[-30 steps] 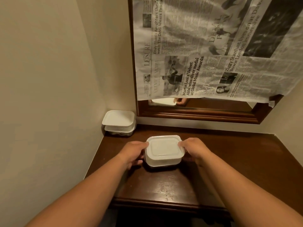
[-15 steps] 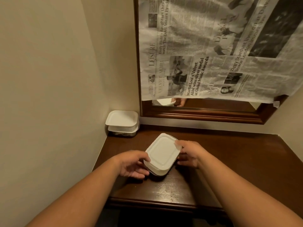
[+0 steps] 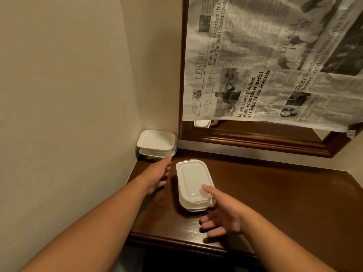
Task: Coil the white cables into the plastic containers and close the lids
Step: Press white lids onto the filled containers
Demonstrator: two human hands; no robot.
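Corner tub closed, table back-left corner. Front tub closed, near front-left edge. No cables visible. Left hand spread, empty. Right hand loose, thumb touching front tub. Looks nearly done.

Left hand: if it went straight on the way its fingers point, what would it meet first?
Probably the stacked containers in the corner; the left hand points at the lower one's front edge, seemingly just short of it, though depth is unclear.

Beige walls corner a dark wooden table beneath a newspaper-covered mirror.
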